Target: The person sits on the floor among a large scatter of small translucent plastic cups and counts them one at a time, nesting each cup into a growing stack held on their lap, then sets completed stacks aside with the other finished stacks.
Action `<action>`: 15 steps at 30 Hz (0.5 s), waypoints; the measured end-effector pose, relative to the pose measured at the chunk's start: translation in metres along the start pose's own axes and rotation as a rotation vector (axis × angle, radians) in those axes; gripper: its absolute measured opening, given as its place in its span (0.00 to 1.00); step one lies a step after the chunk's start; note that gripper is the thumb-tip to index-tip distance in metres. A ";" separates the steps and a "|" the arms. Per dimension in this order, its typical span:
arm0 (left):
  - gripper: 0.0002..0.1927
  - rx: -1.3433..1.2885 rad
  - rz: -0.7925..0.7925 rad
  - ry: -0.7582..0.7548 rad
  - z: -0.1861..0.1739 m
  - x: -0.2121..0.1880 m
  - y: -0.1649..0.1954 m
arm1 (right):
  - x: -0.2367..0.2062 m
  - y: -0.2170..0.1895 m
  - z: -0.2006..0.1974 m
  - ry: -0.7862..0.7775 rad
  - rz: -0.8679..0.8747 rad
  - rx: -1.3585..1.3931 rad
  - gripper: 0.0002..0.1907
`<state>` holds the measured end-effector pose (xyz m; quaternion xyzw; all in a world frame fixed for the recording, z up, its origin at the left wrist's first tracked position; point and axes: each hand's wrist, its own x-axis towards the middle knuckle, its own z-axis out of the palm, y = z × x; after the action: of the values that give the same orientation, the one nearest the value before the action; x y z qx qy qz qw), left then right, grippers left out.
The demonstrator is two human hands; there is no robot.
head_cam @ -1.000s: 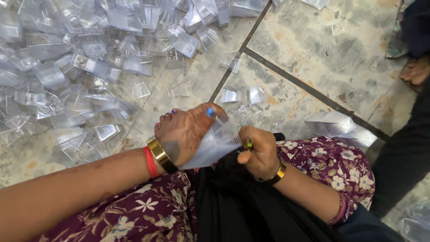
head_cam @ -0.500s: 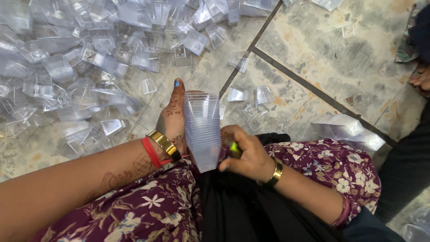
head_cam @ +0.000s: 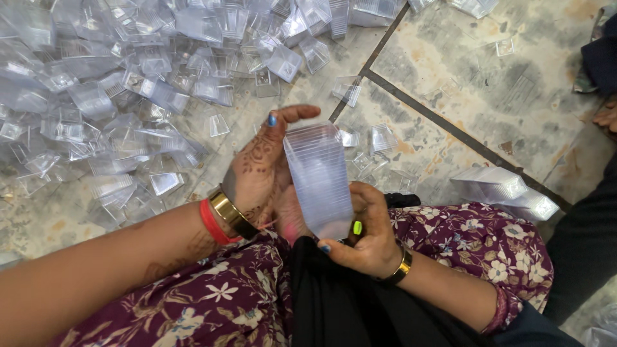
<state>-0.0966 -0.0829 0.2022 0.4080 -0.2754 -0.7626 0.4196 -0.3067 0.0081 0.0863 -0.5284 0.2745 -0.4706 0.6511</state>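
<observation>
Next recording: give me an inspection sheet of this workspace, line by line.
Surface: mottled stone tile floor with dark grout lines.
Job's things: nested stack of clear square plastic cups, held upright over the lap.
Clutter: big heap of loose clear plastic cups at upper left; flat clear stack lying at right.
Grippers: left hand cradles the stack's side; right hand grips its lower end.
Cables: nothing seen.
Surroundings: floral maroon garment on the lap; another person's foot at right edge.

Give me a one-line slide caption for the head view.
Both hands, left and right, hold a nested stack of clear cups over the lap, loose cups heaped on the floor.
</observation>
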 end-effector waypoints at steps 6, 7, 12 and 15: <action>0.38 0.543 0.244 -0.089 0.000 -0.004 0.007 | 0.000 -0.010 -0.013 0.057 -0.043 -0.004 0.45; 0.38 0.648 0.277 -0.089 -0.001 -0.004 0.006 | 0.001 -0.012 -0.015 0.054 -0.059 -0.009 0.45; 0.38 0.530 0.156 -0.142 -0.002 -0.010 0.006 | 0.007 -0.021 -0.019 0.000 0.036 0.047 0.49; 0.37 0.492 0.088 -0.143 0.000 -0.011 0.005 | 0.010 -0.023 -0.020 -0.030 0.090 0.067 0.50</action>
<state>-0.0912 -0.0760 0.2105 0.4305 -0.4989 -0.6807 0.3201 -0.3273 -0.0091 0.1039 -0.5006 0.2722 -0.4418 0.6929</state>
